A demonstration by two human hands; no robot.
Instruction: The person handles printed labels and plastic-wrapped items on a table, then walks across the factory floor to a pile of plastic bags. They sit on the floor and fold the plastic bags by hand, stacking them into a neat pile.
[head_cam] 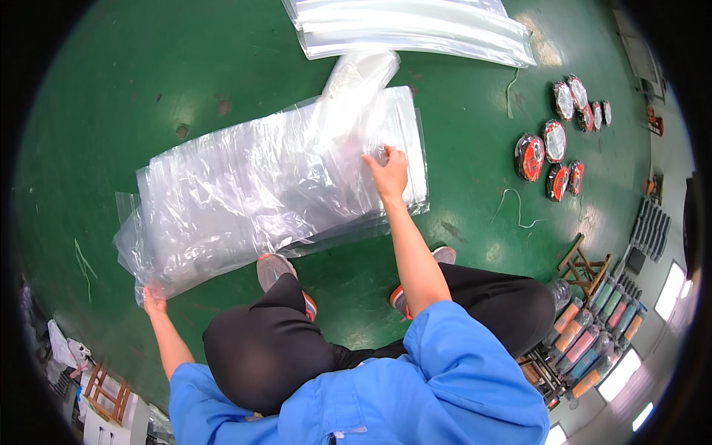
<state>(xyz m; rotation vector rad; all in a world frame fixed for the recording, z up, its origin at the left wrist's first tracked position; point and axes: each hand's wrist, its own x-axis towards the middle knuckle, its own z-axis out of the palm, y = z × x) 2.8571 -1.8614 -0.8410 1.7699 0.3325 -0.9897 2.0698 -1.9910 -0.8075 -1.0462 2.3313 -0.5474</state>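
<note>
A thick pile of clear plastic film sheets or bags (239,189) lies slantwise on the green floor before my feet. My left hand (154,300) grips the pile's near left corner, where the film is bunched up. Over the right part of the pile is my right hand (390,171), with thumb and forefinger apart and nothing visible between them. Whether its fingertips touch the film I cannot tell. A folded strip of the same film (361,78) sticks out from the pile's far side.
Another stack of clear film (411,28) lies beyond. Several red-and-black round wrapped packages (529,158) sit on the green floor (111,111) at right, near a pale string (520,208). A wooden stool (587,267) and several wrapped colored rolls (578,345) stand farther right.
</note>
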